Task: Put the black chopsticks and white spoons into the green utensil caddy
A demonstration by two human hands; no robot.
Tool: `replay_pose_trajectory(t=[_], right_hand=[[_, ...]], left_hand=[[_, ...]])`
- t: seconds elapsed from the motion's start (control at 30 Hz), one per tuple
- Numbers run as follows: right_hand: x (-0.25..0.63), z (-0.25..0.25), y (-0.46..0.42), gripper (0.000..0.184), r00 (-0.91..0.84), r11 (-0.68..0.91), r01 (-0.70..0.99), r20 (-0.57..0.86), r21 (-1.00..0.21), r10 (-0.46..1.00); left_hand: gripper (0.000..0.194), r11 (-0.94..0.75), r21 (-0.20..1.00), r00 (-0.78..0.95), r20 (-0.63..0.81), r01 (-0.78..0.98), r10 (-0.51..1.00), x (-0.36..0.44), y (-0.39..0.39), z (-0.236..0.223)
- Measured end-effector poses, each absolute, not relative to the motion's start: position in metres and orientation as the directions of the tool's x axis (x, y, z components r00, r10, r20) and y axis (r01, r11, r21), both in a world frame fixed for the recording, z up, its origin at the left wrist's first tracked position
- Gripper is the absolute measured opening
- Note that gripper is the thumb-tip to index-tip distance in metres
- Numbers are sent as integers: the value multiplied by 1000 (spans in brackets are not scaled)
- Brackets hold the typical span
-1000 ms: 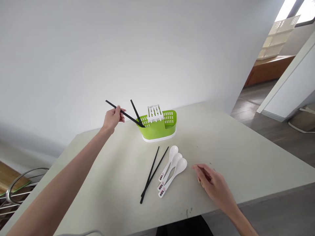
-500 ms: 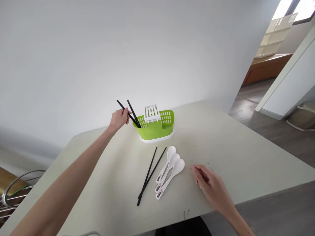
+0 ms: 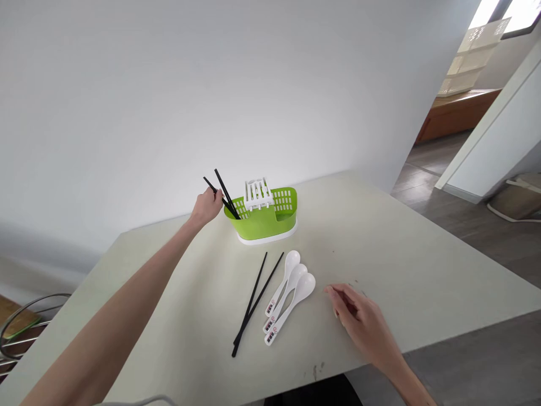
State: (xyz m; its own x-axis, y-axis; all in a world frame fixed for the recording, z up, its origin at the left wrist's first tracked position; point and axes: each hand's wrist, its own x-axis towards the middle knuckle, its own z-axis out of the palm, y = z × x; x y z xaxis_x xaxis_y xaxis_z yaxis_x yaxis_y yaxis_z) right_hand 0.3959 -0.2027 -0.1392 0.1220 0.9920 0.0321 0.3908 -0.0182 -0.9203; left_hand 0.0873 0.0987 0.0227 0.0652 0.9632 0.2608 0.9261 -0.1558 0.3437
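Observation:
At the left end of a green cutlery basket (image 3: 262, 226), my left hand (image 3: 207, 205) is closed in a pinch on a black chopstick (image 3: 209, 183) whose lower end leans inside. Another black chopstick (image 3: 222, 187) stands in the same left compartment, tilted beside it. A white slatted piece (image 3: 258, 193) sits over the basket's middle. My right hand (image 3: 359, 318) rests at the table's front right, fingers curled together with nothing in them. To its left lie three white spoons (image 3: 291, 298), overlapping like a fan, and two crossed black chopsticks (image 3: 251, 310).
The pale table (image 3: 359, 225) stands against a white wall (image 3: 253, 84). A wire rack (image 3: 29, 327) is below its left edge, and a grey cable (image 3: 147, 400) crosses the near left edge. Past the right edge is wooden flooring (image 3: 452, 192).
My left hand has lowered slightly toward the basket, and the chopstick in it has shifted its tilt. The right hand stays put. The whole view has moved a little.

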Motion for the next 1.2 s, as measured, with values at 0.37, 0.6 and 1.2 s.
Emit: replay_pose_trajectory(t=[0.37, 0.6, 1.2], right_hand=[[396, -137, -202, 45, 129, -27, 400, 27, -916, 991], [399, -140, -201, 46, 140, -37, 433, 27, -900, 990], [392, -137, -202, 49, 258, -153, 490, -25, -858, 966]], left_hand=[[39, -91, 642, -139, 298, 761, 945, 83, 73, -3], [44, -12, 816, -238, 183, 578, 954, 65, 29, -60], [31, -602, 489, 607, 172, 631, 776, 79, -78, -102]])
